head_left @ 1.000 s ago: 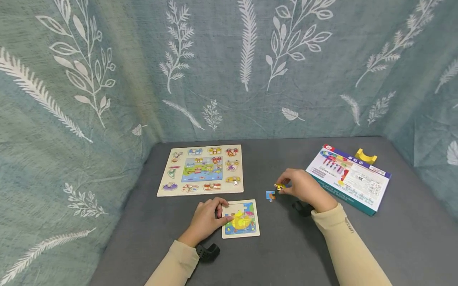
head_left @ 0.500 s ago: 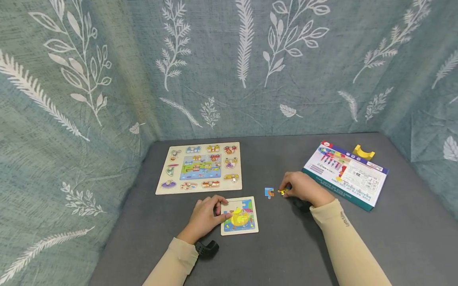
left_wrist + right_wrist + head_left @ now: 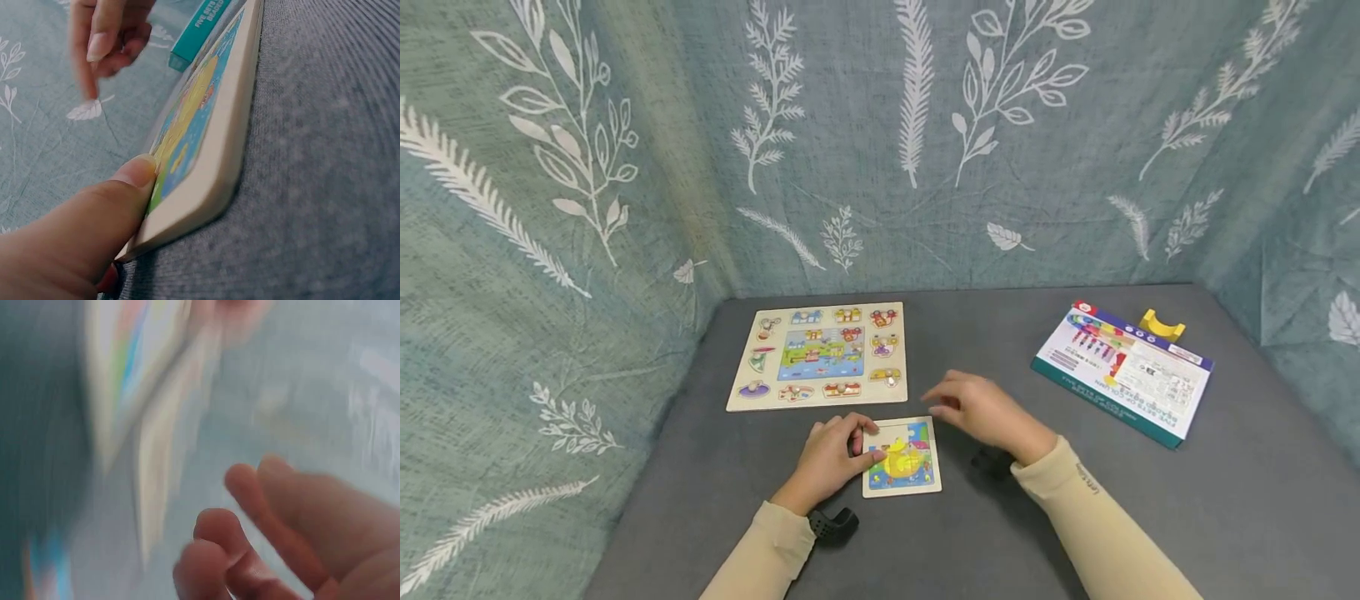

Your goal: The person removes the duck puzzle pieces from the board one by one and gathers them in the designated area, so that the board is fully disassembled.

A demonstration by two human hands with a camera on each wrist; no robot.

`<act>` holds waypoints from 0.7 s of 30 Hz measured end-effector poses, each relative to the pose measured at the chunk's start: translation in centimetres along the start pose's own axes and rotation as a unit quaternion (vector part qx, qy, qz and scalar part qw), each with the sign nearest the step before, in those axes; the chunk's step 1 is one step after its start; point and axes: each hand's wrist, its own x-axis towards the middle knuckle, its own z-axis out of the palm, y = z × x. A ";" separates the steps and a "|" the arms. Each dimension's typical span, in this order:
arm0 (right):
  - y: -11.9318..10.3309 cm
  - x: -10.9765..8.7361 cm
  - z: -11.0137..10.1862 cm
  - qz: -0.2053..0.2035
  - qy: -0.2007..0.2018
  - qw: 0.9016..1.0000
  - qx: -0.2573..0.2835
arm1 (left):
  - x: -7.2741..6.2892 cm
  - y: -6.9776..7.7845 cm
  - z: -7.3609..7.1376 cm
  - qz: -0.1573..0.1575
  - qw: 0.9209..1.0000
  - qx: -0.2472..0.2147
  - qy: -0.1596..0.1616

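A duck jigsaw puzzle in a pale wooden tray [image 3: 902,492] lies on the grey table, with bare wood at its upper left. My left hand [image 3: 829,458] grips the tray's left side; in the left wrist view its thumb [image 3: 134,175] presses on the picture's edge. My right hand [image 3: 981,410] is just above and right of the tray's upper right corner. Its thumb and fingers [image 3: 219,528] stand apart, with no piece visible between them. A blurred blue and orange puzzle piece [image 3: 50,569] shows in the right wrist view; the hand hides it in the head view.
Behind the tray lies a larger wooden peg puzzle board [image 3: 895,396]. At the right is a flat printed box [image 3: 1123,371], with a yellow curved block [image 3: 1161,325] behind it. A patterned curtain [image 3: 865,150] hangs at the table's back and sides.
My right hand pinched a yellow puzzle piece and drew it slightly right; now it has moved left towards the tray with fingers apart. The left hand keeps its place on the tray.
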 end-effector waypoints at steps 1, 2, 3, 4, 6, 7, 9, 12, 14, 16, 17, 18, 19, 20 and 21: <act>-0.6 0.3 0.9 -0.007 -0.020 1.000 0.013 | -0.1 0.0 0.0 0.000 1.000 0.000 0.000; -1.1 0.4 1.8 -0.008 -0.043 0.999 0.020 | -0.1 0.0 0.0 0.001 1.000 -0.001 0.000; -1.5 0.5 2.6 -0.005 -0.066 0.998 0.023 | -0.1 0.1 0.1 0.002 1.000 -0.001 -0.002; -1.7 0.5 3.3 -0.001 -0.083 0.996 0.021 | -0.1 0.1 0.1 0.003 1.000 -0.002 -0.003; -1.9 0.4 4.2 0.010 -0.093 0.996 0.010 | -0.1 0.2 0.2 0.004 1.000 -0.004 -0.007; -1.9 0.3 4.5 0.014 -0.091 0.996 0.006 | -0.1 0.2 0.2 0.004 1.000 -0.004 -0.008; -1.8 0.2 4.9 0.013 -0.085 0.996 0.008 | -0.1 0.3 0.2 0.004 1.000 -0.004 -0.007; -1.7 0.3 5.0 -0.002 -0.070 0.997 0.009 | -0.2 0.3 0.2 0.002 1.000 -0.003 -0.005; -1.6 0.4 5.0 -0.008 -0.065 0.998 0.010 | -0.2 0.3 0.1 0.002 1.000 -0.002 -0.005; -1.5 0.5 4.9 -0.009 -0.056 0.998 0.013 | -0.2 0.3 0.1 0.003 1.000 0.000 -0.004; -1.5 0.6 4.9 -0.008 -0.051 0.999 0.015 | -0.2 0.3 0.0 0.004 1.000 0.000 -0.004; -1.4 0.7 4.8 -0.006 -0.047 0.999 0.020 | -0.2 0.3 0.0 0.006 1.000 0.001 -0.003; -1.4 0.7 4.7 -0.004 -0.043 0.999 0.025 | -0.2 0.3 -0.1 0.007 1.000 0.002 -0.001; -1.3 0.8 4.6 -0.003 -0.039 0.999 0.031 | -0.1 0.3 -0.1 0.008 1.000 0.003 0.001; -1.2 0.8 4.5 -0.003 -0.036 0.999 0.036 | -0.1 0.3 -0.2 0.009 1.000 0.004 0.002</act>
